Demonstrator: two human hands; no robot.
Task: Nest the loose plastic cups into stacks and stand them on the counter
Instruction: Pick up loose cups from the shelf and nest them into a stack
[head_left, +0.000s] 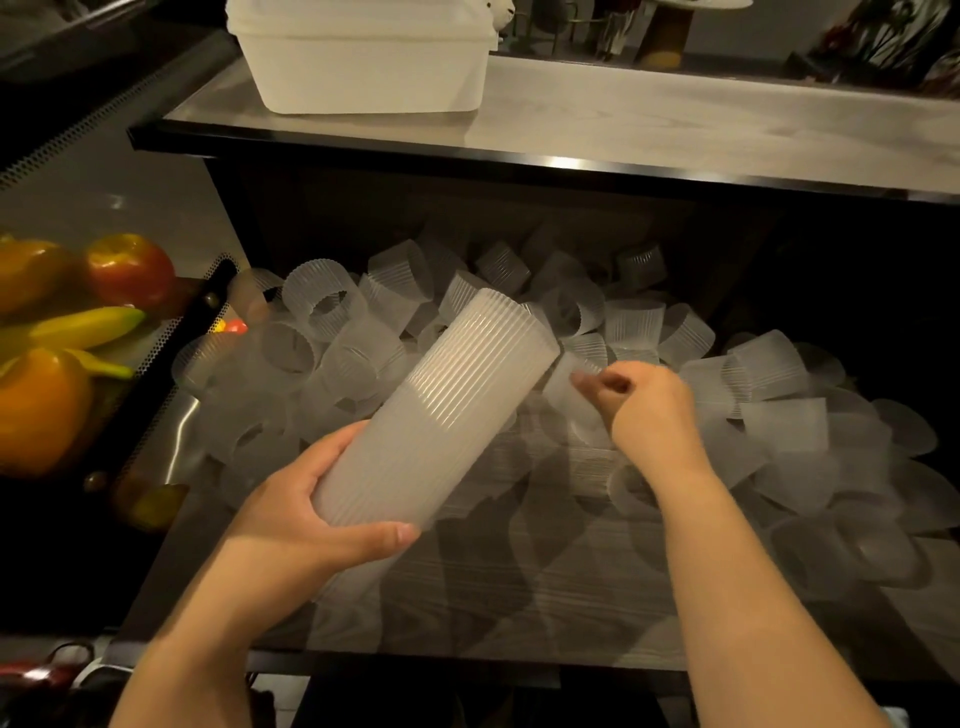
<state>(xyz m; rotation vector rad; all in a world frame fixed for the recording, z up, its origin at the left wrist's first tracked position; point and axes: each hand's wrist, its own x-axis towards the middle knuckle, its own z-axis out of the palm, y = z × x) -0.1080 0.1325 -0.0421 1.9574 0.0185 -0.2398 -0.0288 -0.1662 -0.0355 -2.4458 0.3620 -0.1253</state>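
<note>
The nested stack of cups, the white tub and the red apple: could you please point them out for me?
nested stack of cups (441, 410): head view, middle of its ribbed side.
white tub (363, 67): head view, front wall, on the upper counter.
red apple (130, 270): head view, its red front, left edge.

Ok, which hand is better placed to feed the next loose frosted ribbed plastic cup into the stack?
The right hand: it already pinches a loose frosted ribbed plastic cup beside the open end of the tall nested stack of ribbed cups, which the left hand grips.
</note>
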